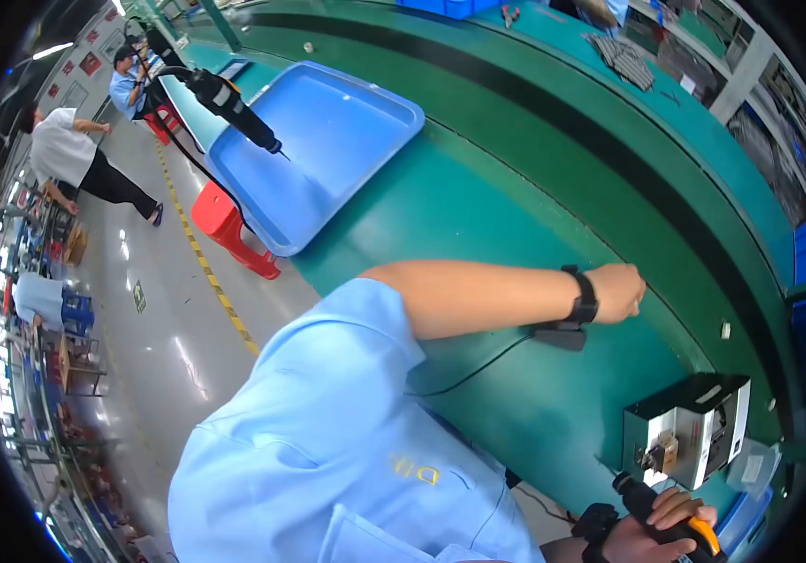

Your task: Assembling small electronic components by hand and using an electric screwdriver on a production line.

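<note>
My left arm stretches across the green bench, and my left hand [617,293] is closed near the edge of the conveyor belt. What its fingers hold, if anything, is hidden. A black wrist strap with a dark box is on that wrist. At the lower right my right hand [652,537] grips a black electric screwdriver [639,495] with an orange part at the back. Its bit points toward the upper left, just in front of a black and white screw feeder [689,427]. A clear plastic box [754,466] stands beside the feeder.
A large blue tray [394,111] lies on the bench at the upper left, with a second black electric screwdriver [234,111] hanging over it. The green conveyor belt [553,155] curves along the far side. A red stool [225,225] stands below. Other people are in the background.
</note>
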The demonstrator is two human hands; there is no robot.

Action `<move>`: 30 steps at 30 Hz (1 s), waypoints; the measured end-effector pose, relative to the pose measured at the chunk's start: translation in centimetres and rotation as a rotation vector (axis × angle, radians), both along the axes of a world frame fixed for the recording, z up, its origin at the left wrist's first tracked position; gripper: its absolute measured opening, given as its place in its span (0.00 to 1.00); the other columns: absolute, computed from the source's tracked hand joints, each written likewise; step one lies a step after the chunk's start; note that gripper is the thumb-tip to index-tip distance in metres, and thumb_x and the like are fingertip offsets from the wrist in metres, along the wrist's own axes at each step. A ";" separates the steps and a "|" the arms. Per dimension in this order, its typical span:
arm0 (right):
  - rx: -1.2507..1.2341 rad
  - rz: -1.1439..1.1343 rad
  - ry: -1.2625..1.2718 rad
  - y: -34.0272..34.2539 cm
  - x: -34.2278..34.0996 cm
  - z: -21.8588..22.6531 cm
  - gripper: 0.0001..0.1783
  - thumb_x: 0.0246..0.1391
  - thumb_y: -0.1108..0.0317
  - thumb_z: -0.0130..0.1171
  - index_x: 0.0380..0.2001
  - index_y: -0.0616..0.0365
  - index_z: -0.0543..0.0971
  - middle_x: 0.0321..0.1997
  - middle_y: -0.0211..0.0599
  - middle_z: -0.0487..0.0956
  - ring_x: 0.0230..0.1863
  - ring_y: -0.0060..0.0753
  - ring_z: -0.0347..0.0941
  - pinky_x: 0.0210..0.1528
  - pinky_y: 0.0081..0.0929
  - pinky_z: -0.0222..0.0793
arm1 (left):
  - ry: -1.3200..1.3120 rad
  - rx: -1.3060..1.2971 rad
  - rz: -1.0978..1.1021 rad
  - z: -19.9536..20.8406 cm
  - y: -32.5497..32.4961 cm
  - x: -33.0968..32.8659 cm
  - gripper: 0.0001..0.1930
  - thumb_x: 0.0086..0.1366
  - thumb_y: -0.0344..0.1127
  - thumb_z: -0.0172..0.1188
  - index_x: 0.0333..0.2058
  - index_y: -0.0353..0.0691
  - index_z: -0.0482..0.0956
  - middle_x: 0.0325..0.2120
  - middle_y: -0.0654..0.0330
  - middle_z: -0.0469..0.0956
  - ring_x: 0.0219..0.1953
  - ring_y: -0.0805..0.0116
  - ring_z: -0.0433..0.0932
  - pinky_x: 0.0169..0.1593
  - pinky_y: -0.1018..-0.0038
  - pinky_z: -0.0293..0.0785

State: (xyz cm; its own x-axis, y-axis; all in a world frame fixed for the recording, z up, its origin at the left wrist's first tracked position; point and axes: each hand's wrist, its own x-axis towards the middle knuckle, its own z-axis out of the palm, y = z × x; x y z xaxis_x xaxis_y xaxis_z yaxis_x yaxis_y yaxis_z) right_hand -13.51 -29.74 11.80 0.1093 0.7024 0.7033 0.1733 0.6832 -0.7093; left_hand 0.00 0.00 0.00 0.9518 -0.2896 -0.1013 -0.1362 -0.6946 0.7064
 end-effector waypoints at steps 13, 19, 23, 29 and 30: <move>0.070 -1.285 0.361 3.5 -4.1 -0.4 0.20 0.59 0.56 0.61 0.40 0.60 0.67 0.20 0.35 0.68 0.21 0.27 0.65 0.23 0.25 0.64 | -0.485 -0.094 0.156 7.8 2.6 -0.9 0.24 0.57 0.34 0.65 0.53 0.38 0.73 0.52 0.49 0.69 0.52 0.49 0.73 0.55 0.62 0.72; 0.062 -1.427 0.277 2.0 -4.1 -1.6 0.22 0.57 0.58 0.62 0.43 0.62 0.67 0.23 0.38 0.71 0.24 0.31 0.68 0.28 0.25 0.69 | -0.985 -0.118 0.147 19.5 4.7 -4.5 0.18 0.56 0.33 0.66 0.47 0.41 0.77 0.48 0.53 0.73 0.49 0.53 0.73 0.53 0.64 0.71; 0.011 -1.507 0.113 1.1 -3.8 -1.6 0.23 0.56 0.61 0.63 0.45 0.63 0.66 0.29 0.41 0.73 0.28 0.32 0.70 0.33 0.28 0.71 | -1.598 0.210 0.376 27.5 8.2 -4.6 0.17 0.52 0.28 0.68 0.42 0.41 0.77 0.42 0.56 0.74 0.46 0.55 0.72 0.50 0.65 0.67; 0.118 -1.478 0.353 1.4 -4.4 -1.5 0.22 0.54 0.61 0.63 0.44 0.63 0.68 0.35 0.43 0.73 0.31 0.34 0.71 0.39 0.31 0.71 | -1.670 0.260 0.723 37.1 17.4 -2.1 0.16 0.56 0.29 0.62 0.44 0.37 0.74 0.43 0.49 0.74 0.51 0.47 0.69 0.57 0.58 0.63; 0.114 -1.475 0.355 1.1 -4.4 -2.0 0.23 0.54 0.61 0.63 0.44 0.64 0.68 0.36 0.43 0.73 0.32 0.35 0.71 0.40 0.31 0.71 | -1.677 0.268 0.724 38.2 18.8 -2.0 0.16 0.56 0.29 0.62 0.44 0.37 0.74 0.43 0.49 0.74 0.51 0.47 0.69 0.57 0.58 0.63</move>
State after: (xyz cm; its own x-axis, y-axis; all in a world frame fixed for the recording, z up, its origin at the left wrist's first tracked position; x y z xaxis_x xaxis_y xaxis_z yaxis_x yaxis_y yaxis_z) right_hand -17.89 -28.65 9.83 0.8131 -0.2369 0.5317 0.5662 0.1100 -0.8169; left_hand -1.97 18.85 38.22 0.0060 0.0345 0.9994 -0.1549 -0.9873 0.0350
